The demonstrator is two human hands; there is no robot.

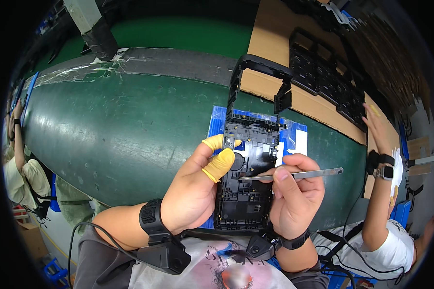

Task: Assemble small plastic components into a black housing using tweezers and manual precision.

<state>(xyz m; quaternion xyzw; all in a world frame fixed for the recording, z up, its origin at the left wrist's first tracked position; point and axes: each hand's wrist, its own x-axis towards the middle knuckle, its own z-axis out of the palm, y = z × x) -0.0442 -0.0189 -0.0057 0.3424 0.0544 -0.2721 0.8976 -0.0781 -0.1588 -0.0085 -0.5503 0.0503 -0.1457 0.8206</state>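
Note:
A long black plastic housing [248, 207], moulded with ribs, slots and small brass-coloured inserts, lies in front of me and has an open handle-like frame at its far end. My left hand [197, 180] grips its left edge, yellow finger cots on the thumb and a finger. Between the thumb and fingers of my right hand [296, 190] is a pair of metal tweezers [318, 173]. Their tips reach into the middle of the housing, left of my right hand. Whether the tips pinch anything is too small to tell. Beneath the housing lies a blue sheet [218, 126].
Green matting covers the worktable [130, 130]. At the back right, more black housings [318, 67] rest on cardboard [270, 38]. A co-worker's hand [377, 127] reaches toward them from the right. Another person sits at the far left. A grey post [89, 24] stands behind.

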